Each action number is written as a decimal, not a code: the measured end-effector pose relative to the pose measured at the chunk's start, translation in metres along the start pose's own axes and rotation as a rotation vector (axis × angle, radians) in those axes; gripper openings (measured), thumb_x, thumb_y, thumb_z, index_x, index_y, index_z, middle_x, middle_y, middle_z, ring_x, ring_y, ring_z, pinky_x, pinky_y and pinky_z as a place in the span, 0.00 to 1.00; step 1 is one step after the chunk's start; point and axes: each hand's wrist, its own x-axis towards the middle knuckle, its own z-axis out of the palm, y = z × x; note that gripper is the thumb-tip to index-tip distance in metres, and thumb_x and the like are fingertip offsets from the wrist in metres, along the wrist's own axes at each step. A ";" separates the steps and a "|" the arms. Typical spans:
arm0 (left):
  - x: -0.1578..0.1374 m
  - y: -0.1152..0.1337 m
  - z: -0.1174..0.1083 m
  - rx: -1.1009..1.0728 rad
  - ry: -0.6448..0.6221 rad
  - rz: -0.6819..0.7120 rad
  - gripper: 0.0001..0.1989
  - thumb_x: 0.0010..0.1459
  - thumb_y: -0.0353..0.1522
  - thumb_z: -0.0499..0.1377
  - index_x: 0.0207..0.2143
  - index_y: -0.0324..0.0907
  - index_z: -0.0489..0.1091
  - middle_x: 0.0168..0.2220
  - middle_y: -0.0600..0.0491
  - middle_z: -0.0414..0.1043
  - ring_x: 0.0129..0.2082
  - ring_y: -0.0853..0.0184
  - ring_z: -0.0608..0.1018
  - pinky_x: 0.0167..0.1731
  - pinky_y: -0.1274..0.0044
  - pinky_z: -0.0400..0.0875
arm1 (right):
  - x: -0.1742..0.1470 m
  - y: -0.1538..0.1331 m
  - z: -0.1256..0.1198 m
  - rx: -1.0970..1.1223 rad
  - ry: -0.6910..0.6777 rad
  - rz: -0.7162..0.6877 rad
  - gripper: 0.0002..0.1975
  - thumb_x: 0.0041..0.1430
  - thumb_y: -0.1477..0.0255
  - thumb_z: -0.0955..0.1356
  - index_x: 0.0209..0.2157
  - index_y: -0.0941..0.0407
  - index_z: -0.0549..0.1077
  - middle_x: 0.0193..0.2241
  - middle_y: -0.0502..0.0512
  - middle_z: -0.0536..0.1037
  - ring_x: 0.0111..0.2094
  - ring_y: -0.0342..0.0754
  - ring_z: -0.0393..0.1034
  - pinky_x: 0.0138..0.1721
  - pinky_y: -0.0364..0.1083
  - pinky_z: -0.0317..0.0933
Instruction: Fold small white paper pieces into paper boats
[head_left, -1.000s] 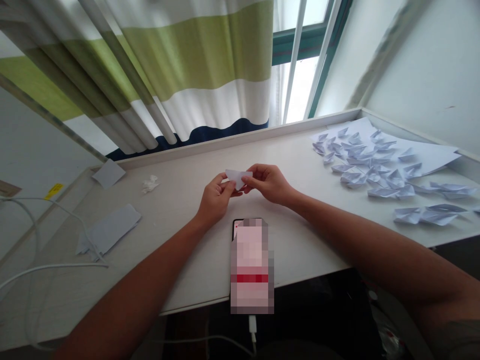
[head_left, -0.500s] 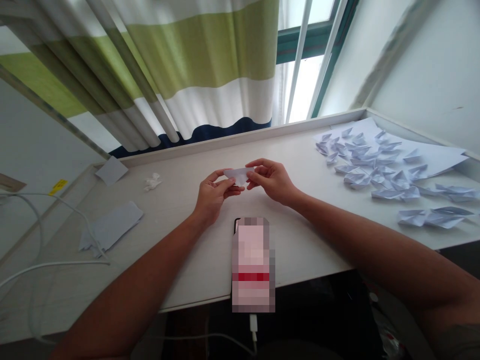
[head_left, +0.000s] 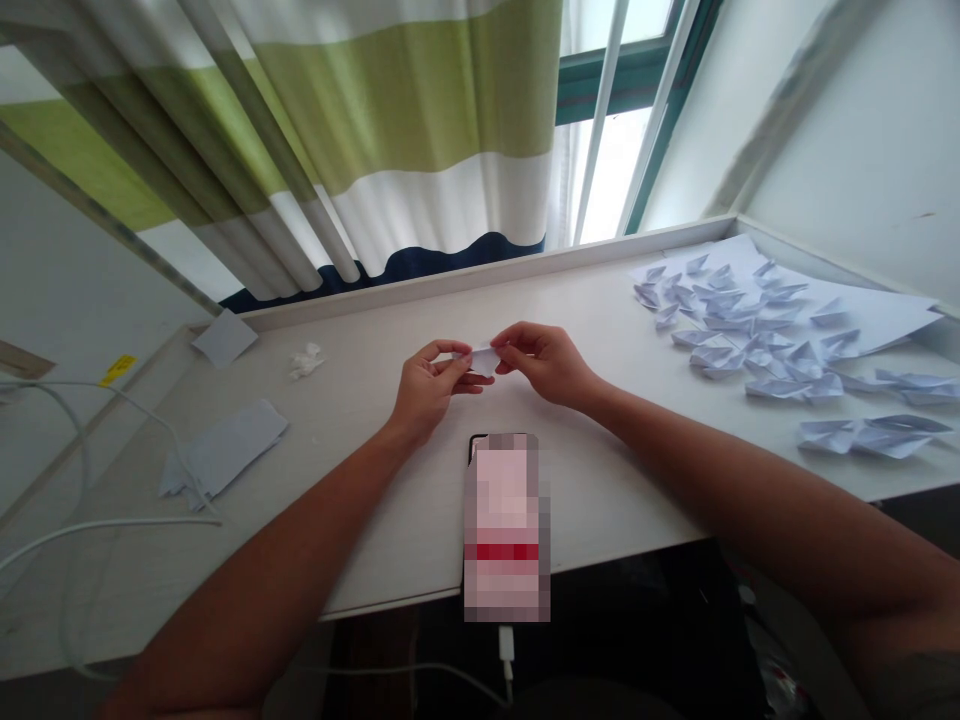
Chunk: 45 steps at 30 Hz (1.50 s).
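Observation:
A small folded piece of white paper [head_left: 485, 362] is held between my two hands, above the middle of the white table. My left hand [head_left: 431, 388] pinches its left side between thumb and fingers, with the lower fingers stretched out beneath it. The right end is pinched by the thumb and forefinger of my right hand [head_left: 546, 362]. Fingers cover both ends of the paper, so its full shape is hidden. Directly below the hands, a phone [head_left: 506, 500] with a blurred screen lies at the table's front edge.
Many folded paper boats [head_left: 750, 330] spread over the right side, some on flat white sheets [head_left: 885, 310]. At left lie a paper stack [head_left: 240, 450], a single square sheet [head_left: 225, 338] and a crumpled scrap [head_left: 306, 360]. White cables [head_left: 112, 526] cross the left edge.
My fingers have shifted on the folded paper, and less of it shows between them. The left thumb has moved slightly inward. Other things keep their places.

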 end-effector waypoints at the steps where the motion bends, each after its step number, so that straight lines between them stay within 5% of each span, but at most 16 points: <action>1: 0.000 0.001 0.000 -0.005 -0.015 -0.005 0.16 0.58 0.36 0.72 0.42 0.40 0.72 0.29 0.51 0.83 0.33 0.58 0.88 0.35 0.73 0.82 | 0.001 0.000 -0.001 0.010 0.000 0.002 0.14 0.64 0.58 0.74 0.39 0.55 0.78 0.33 0.53 0.82 0.33 0.48 0.81 0.38 0.51 0.76; 11: 0.000 0.004 0.000 -0.009 0.028 -0.062 0.25 0.56 0.44 0.74 0.28 0.42 0.61 0.27 0.51 0.80 0.29 0.59 0.88 0.27 0.78 0.78 | -0.002 -0.006 0.000 0.016 -0.054 -0.060 0.09 0.63 0.63 0.74 0.37 0.55 0.78 0.35 0.55 0.83 0.37 0.50 0.80 0.45 0.56 0.77; 18: -0.001 0.004 -0.002 0.063 0.057 0.077 0.30 0.49 0.43 0.77 0.33 0.45 0.58 0.23 0.60 0.77 0.27 0.57 0.87 0.22 0.79 0.76 | -0.001 -0.006 0.003 0.113 -0.001 0.037 0.17 0.59 0.58 0.77 0.32 0.54 0.71 0.29 0.52 0.80 0.34 0.49 0.79 0.42 0.54 0.77; 22: -0.001 0.001 0.000 0.114 0.013 0.128 0.24 0.51 0.46 0.76 0.35 0.43 0.68 0.25 0.56 0.79 0.27 0.59 0.87 0.26 0.76 0.80 | 0.001 -0.002 0.002 0.169 0.020 0.017 0.20 0.56 0.58 0.79 0.37 0.52 0.68 0.27 0.47 0.79 0.31 0.48 0.78 0.37 0.52 0.76; 27: 0.000 -0.001 -0.003 0.194 -0.003 0.190 0.20 0.53 0.43 0.76 0.43 0.41 0.83 0.32 0.50 0.85 0.32 0.61 0.87 0.28 0.75 0.81 | 0.001 -0.006 -0.003 -0.026 -0.019 -0.095 0.09 0.63 0.62 0.75 0.37 0.54 0.79 0.34 0.54 0.83 0.37 0.50 0.78 0.43 0.54 0.75; 34: 0.006 -0.004 -0.011 0.273 0.074 0.318 0.16 0.52 0.37 0.77 0.43 0.44 0.86 0.37 0.50 0.86 0.36 0.63 0.85 0.43 0.70 0.82 | -0.003 -0.015 -0.007 -0.204 -0.018 -0.182 0.07 0.66 0.68 0.73 0.44 0.52 0.84 0.41 0.55 0.83 0.42 0.51 0.78 0.48 0.54 0.74; 45: 0.006 0.001 -0.015 0.394 0.138 0.409 0.10 0.53 0.37 0.76 0.39 0.47 0.86 0.39 0.50 0.86 0.38 0.61 0.83 0.48 0.68 0.79 | -0.004 -0.017 -0.001 -0.230 0.048 -0.242 0.07 0.68 0.66 0.72 0.43 0.50 0.83 0.40 0.55 0.84 0.41 0.53 0.77 0.45 0.55 0.73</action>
